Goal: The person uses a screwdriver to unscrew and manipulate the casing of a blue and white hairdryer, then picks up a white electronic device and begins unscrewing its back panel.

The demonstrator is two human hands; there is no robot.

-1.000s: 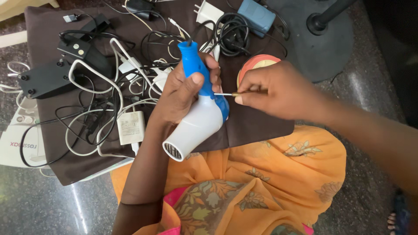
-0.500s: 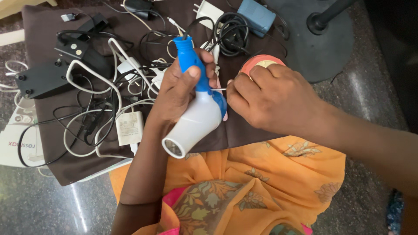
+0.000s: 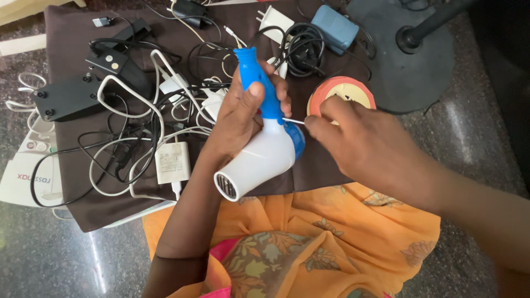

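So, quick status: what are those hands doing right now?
Left hand grips hair dryer. Right hand pokes thin metal tool into it. Cables behind, not interfering.

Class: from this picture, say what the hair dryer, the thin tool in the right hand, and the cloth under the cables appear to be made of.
Hair dryer: smooth moulded plastic, white and blue, with a soft sheen.
Thin tool: probably metal, a slim silvery shaft.
Cloth: matte brown woven fabric, likely; it lies limp.

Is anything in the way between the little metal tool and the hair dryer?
Nothing visible. The right hand holds a thin metal tool, whose tip already meets the blue-and-white hair dryer near the handle joint. The left hand grips the handle beside it, not across the tool.
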